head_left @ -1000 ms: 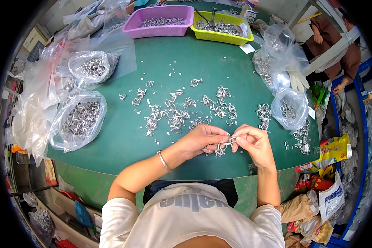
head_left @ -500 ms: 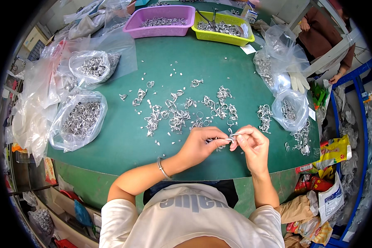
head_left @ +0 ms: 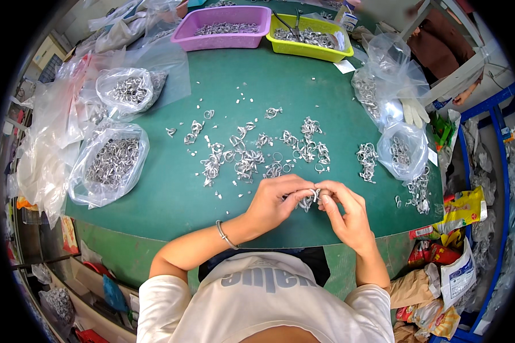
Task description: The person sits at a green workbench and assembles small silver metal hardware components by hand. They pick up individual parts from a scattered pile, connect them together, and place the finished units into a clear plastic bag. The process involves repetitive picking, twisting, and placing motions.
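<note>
Metal clip [head_left: 309, 199] pinched btwn left hand [head_left: 274, 203], right hand [head_left: 346, 214]; axis unclear.

Both hands meet over the green table's [head_left: 171, 200] near edge, the left hand [head_left: 274, 201] and right hand [head_left: 344, 212] pinching one small metal clip [head_left: 309, 199] between fingertips.

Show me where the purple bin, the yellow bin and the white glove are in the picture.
purple bin [head_left: 184, 39]: head view, on its left front rim.
yellow bin [head_left: 303, 50]: head view, on its front wall.
white glove [head_left: 413, 111]: head view, on its palm, beside the clear bags at right.
</note>
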Demonstrator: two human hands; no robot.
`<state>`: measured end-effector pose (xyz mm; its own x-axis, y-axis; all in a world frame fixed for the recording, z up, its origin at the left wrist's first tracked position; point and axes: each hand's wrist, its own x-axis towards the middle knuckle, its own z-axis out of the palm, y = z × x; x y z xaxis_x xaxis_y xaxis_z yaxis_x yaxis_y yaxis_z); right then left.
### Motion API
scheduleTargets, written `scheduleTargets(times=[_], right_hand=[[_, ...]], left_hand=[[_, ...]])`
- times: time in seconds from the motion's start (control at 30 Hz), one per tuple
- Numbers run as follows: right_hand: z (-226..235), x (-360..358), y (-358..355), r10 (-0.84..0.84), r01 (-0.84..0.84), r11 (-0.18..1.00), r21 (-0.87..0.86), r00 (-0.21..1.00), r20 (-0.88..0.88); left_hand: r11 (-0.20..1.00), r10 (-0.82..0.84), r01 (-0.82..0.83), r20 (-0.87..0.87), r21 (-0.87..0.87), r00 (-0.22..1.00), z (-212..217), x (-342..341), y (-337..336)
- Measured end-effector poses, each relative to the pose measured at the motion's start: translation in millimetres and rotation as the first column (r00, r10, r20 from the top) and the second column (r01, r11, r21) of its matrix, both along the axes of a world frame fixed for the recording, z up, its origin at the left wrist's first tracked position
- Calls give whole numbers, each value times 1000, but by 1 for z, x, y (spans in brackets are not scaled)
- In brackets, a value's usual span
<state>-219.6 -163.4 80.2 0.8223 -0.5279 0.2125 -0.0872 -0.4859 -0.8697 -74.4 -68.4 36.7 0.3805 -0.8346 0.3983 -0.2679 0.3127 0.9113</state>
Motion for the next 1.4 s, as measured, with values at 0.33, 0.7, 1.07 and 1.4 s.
scheduleTargets(times=[0.33, 0.7, 1.07, 1.4], right_hand=[[9, 2, 4, -90, 95, 986, 138, 995, -41], [16, -1, 8, -47, 42, 997, -65, 996, -78], [49, -6, -15, 95, -157, 968, -197, 952, -291], [-36, 13, -13, 45, -33, 981, 194, 997, -55]], left_hand=[[994, -47, 60, -144, 87, 988, 3, -1, 1], [963, -110, 189, -356, 193, 928, -1, -5, 7], [931, 64, 267, -832, 248, 551, -20, 11, 8], [962, -33, 273, -984, 17, 177, -25, 7, 2]])
